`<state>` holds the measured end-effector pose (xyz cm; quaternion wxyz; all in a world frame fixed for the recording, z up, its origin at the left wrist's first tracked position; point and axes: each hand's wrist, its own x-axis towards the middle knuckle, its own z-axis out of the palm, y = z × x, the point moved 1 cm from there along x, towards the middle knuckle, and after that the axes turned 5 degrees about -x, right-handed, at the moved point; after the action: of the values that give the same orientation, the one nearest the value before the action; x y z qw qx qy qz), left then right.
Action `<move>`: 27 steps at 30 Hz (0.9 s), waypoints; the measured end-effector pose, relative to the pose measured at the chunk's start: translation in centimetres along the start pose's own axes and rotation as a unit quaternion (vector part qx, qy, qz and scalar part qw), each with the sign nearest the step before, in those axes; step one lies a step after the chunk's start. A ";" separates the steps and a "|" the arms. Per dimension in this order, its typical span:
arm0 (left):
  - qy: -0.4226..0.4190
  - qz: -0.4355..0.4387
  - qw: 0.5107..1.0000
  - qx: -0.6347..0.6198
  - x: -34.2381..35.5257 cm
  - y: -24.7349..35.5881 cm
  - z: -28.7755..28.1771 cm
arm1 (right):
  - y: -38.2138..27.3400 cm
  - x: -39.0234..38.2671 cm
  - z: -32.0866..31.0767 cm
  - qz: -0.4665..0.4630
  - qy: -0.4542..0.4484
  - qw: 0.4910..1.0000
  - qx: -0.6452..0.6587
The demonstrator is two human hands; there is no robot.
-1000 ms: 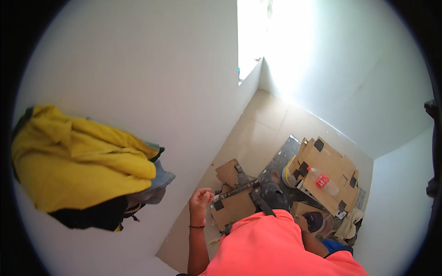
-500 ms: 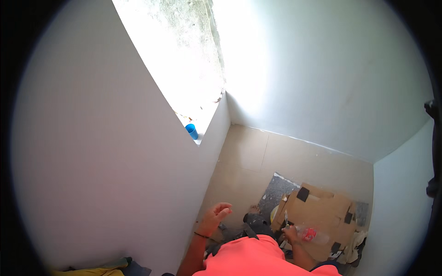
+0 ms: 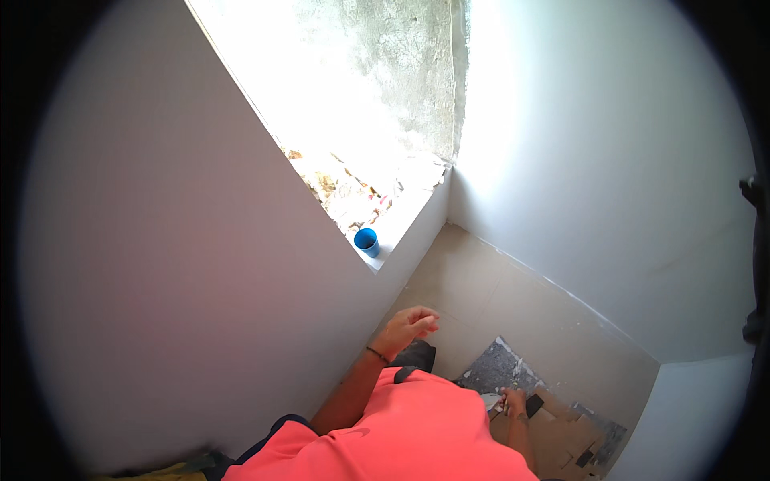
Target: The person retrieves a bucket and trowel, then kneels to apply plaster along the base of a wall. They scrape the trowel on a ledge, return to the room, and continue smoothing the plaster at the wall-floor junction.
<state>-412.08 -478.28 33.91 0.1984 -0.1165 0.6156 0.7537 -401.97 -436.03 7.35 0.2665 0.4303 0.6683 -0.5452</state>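
Note:
My left hand (image 3: pixel 411 327) is raised in front of the grey wall, its fingers loosely bent with nothing visible in them. A dark band circles its wrist. Lower and to the right, my right hand (image 3: pixel 512 401) is closed around a slim tool with a pale end; its exact kind is too small to make out. That hand is over the near edge of a grey, white-spotted sheet (image 3: pixel 496 369) and beside flattened brown cardboard (image 3: pixel 553 433). A white, rounded shape shows just left of its fingers, partly hidden.
A blue cup (image 3: pixel 366 241) stands on the corner of the white window ledge (image 3: pixel 401 236), with rubble (image 3: pixel 337 184) behind it. Pale walls (image 3: pixel 577 184) meet the beige tiled floor (image 3: pixel 449 276). Yellow and dark cloth (image 3: pixel 184 465) lies at the lower left.
The view has shifted, showing more of the window opening and less of the cardboard. My right hand has moved to the cardboard's far edge by the grey sheet. The clear bottle is out of sight.

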 end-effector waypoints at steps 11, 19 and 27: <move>0.020 0.063 0.991 -0.112 17.0 13.5 -7.9 | -22.4 8.1 16.7 -0.181 -0.003 0.977 -0.113; 0.211 -0.006 0.904 -0.372 36.2 7.0 -15.4 | -48.0 8.6 28.2 -0.209 -0.230 0.946 -0.092; 0.594 -0.071 0.753 -0.274 59.6 -2.0 -24.0 | -64.5 10.6 31.2 -0.211 -0.319 0.897 -0.222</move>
<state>-466.11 -492.03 1.95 -0.1948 -0.6332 0.3666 0.6532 -466.51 -465.23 22.60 0.4326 0.0124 0.7263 -0.5340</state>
